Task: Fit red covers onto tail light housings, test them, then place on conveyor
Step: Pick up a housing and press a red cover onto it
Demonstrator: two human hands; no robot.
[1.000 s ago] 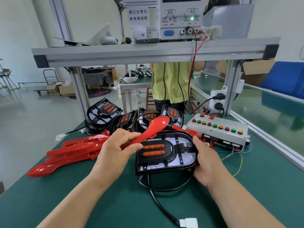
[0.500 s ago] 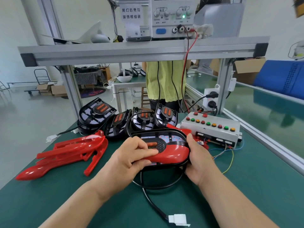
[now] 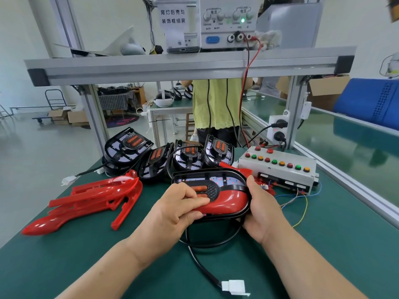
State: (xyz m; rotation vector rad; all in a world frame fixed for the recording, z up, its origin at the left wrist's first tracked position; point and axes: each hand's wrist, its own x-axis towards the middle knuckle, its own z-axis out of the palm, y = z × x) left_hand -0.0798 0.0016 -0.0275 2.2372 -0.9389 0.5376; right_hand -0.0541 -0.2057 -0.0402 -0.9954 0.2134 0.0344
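While left hand [image 3: 172,212] and right hand [image 3: 262,212] grip them, glossy red cover [image 3: 231,201] across housing [image 3: 216,176].

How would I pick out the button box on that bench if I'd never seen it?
Start at the green bench under the aluminium shelf. At its right rear, in front of the white power sockets, sits a pale grey box. It alone carries rows of red, green and orange round buttons.
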